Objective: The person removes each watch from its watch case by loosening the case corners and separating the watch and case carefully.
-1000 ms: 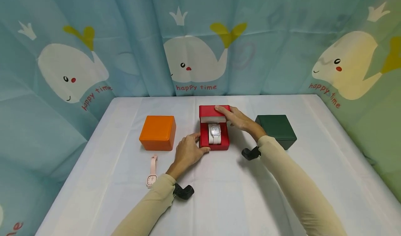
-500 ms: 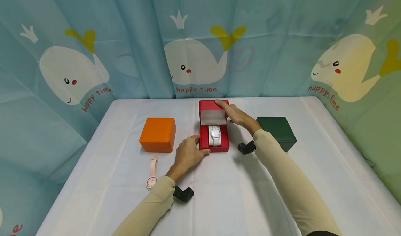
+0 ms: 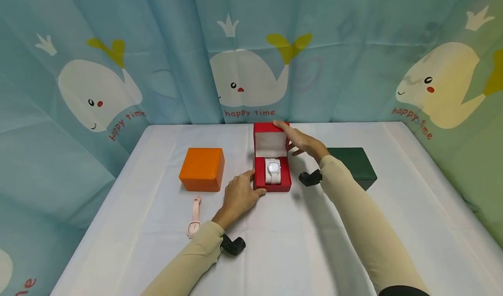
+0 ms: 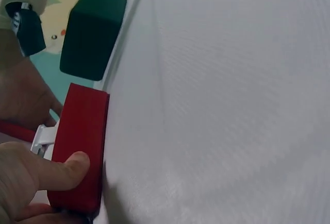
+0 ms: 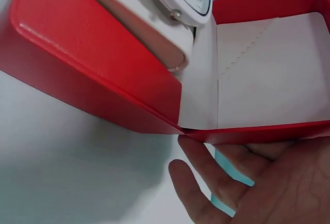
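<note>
A red watch box (image 3: 273,189) stands in the middle of the table with its lid raised and its pale lining showing. Inside sits a white watch (image 3: 273,168) on a white cushion. My left hand (image 3: 239,195) grips the box's front left corner; the left wrist view shows the thumb pressed on the red front wall (image 4: 80,131). At the lid's right side is my right hand (image 3: 304,143), one finger stretched across the top. From the right wrist view, other fingers (image 5: 198,175) hang loosely extended beside the hinge, partly behind the lid (image 5: 273,74).
An orange box (image 3: 201,169) is to the left, closed, with a pink watch (image 3: 195,217) lying in front of it. Right of the red box stands a closed green box (image 3: 353,165), partly behind the right forearm. A whale-print curtain (image 3: 173,60) hangs behind the table.
The red box's lid has swung further back and upright, my right hand moving away with it. My left hand keeps its grip on the box, and the white watch stays inside.
</note>
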A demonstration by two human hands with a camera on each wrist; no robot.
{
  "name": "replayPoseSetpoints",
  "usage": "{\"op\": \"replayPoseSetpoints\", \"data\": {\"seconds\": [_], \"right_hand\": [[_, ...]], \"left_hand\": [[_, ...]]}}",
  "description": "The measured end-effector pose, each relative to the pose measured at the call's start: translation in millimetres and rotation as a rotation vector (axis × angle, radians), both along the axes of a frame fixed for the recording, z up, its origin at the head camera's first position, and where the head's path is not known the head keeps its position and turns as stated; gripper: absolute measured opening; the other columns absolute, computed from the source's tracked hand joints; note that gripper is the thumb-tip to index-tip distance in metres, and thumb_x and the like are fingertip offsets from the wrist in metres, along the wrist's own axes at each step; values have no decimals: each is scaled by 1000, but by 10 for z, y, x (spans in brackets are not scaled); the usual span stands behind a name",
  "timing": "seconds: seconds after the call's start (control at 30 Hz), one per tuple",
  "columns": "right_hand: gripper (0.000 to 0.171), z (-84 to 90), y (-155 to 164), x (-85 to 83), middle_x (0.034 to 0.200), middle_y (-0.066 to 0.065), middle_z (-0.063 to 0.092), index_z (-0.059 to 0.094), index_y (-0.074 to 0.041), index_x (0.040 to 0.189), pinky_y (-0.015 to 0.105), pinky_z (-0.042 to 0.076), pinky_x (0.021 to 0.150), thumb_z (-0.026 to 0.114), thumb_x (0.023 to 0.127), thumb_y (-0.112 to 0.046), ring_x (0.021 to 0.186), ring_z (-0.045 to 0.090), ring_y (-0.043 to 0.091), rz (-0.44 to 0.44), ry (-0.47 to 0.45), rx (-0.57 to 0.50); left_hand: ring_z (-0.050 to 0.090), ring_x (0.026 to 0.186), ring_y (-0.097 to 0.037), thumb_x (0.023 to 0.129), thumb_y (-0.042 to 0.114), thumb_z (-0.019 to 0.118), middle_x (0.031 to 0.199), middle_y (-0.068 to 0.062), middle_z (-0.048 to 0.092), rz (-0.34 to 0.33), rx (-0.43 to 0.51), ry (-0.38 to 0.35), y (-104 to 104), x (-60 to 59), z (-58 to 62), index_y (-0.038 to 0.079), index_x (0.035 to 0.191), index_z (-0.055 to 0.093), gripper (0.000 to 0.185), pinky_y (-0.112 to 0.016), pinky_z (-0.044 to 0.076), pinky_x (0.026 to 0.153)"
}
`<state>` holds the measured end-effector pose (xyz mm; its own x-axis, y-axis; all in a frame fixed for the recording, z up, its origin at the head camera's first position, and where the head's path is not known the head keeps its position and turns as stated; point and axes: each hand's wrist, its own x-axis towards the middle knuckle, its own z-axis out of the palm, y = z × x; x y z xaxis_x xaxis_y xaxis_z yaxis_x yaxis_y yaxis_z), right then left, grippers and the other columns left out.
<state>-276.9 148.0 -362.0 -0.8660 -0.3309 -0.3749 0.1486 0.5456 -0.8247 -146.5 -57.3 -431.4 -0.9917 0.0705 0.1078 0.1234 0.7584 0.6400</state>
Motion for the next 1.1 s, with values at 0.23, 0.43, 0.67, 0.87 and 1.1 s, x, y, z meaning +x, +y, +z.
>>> {"op": "replayPoseSetpoints", "data": {"seconds": [0.23,0.43,0.67,0.87,1.1], "right_hand": [[92,-51,7,29,136,20,44,40,-6,150,56,46,101,34,93,-78,121,48,40,-26,34,-14],[88,-60,-23,65,121,21,56,54,0,136,56,48,96,32,95,-75,106,56,37,-54,140,18],[87,-83,-71,149,127,18,59,56,-2,138,55,44,101,35,96,-75,116,55,35,-109,329,76],[80,-59,-107,232,146,15,48,49,-8,148,57,44,101,43,97,-69,129,48,34,-164,633,237],[50,-55,-91,441,147,20,34,54,0,138,51,44,100,64,97,-28,130,38,34,-103,1184,64]], "left_hand": [[70,100,-36,77,25,92,121,-15,70,-8,-14,1,-1,-24,-27,-1,135,64,70,-47,56,75],[69,102,-37,77,26,91,123,-16,69,-12,-24,-13,-3,-36,-11,-1,136,63,70,-47,56,75],[68,104,-36,82,31,88,126,-17,68,-20,-68,-28,-15,-8,-4,-1,138,62,69,-49,56,77],[63,115,-36,80,34,87,131,-18,65,-29,-75,-14,-45,3,-8,1,142,57,76,-53,53,88],[38,140,-40,80,39,86,146,-20,52,-48,-96,92,-99,90,13,-1,148,47,88,-56,37,109]]}}
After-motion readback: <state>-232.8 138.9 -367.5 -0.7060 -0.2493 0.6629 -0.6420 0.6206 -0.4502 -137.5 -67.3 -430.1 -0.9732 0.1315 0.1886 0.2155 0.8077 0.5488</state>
